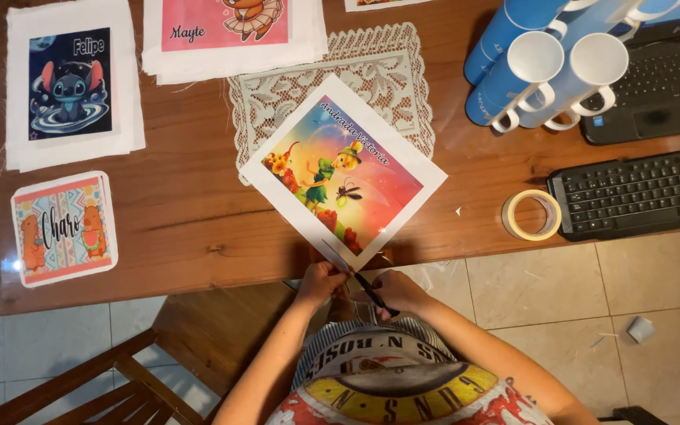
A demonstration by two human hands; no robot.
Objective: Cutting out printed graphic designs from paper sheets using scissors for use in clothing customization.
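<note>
Your left hand (320,281) pinches the near corner of the colourful printed sheet (342,171); just beside it your right hand (393,290) grips scissors (356,275), blades at that corner. The white border looks barely trimmed.

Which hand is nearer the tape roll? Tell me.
Right. The right hand, holding the scissors, is below and left of the tape roll; the left hand is farther left, at the print's corner.

One head-worn camera looks steeply down, close over the wooden table (198,212) edge and the person's lap.
</note>
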